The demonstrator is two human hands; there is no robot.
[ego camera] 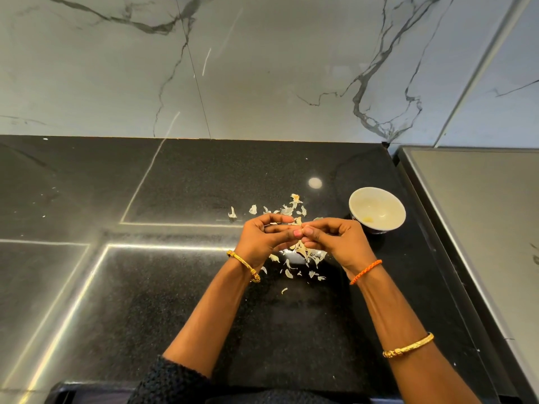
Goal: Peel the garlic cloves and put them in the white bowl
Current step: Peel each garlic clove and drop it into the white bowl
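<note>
Peeling in progress above a polished black speckled surface (180, 287). The left hand (259, 237) and right hand (338, 243) meet fingertip to fingertip, each grip curled and pinching a garlic clove (303, 231) that is almost wholly hidden between them; raised this way, the loosened skin can drop clear of the work. Thin, papery, off-white garlic skins (291, 209) lie scattered beneath and beyond the hands. The white bowl (390, 204), round, smooth and glossy, stands just right of the right hand, probably for a short drop; a small yellowish piece (368, 219), likely a peeled clove, rests inside.
</note>
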